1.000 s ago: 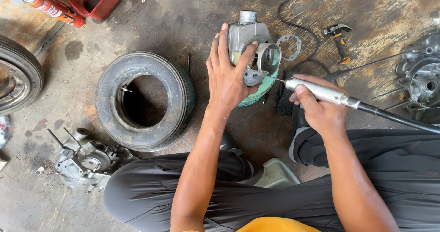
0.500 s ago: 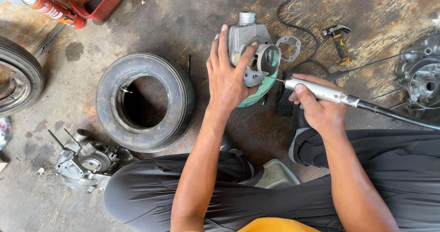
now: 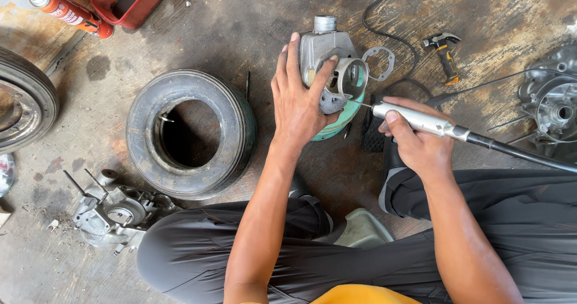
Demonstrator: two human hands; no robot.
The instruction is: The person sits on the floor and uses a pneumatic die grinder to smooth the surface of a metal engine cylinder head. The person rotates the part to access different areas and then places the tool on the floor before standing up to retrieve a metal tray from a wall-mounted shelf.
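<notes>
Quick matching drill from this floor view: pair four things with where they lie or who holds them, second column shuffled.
Things:
1. grey metal engine casting
2. silver pen-shaped rotary tool
3. black rubber tyre
4. orange spray can

Places:
A. top left corner of the floor
B. gripped in the right hand
C. flat on the floor, left of the left forearm
D. steadied under the left hand

Pairs: 1-D, 2-B, 3-C, 4-A

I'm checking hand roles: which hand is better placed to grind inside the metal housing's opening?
Probably right: the right hand grips the rotary tool, tip at the metal housing, which the left hand steadies.
</notes>
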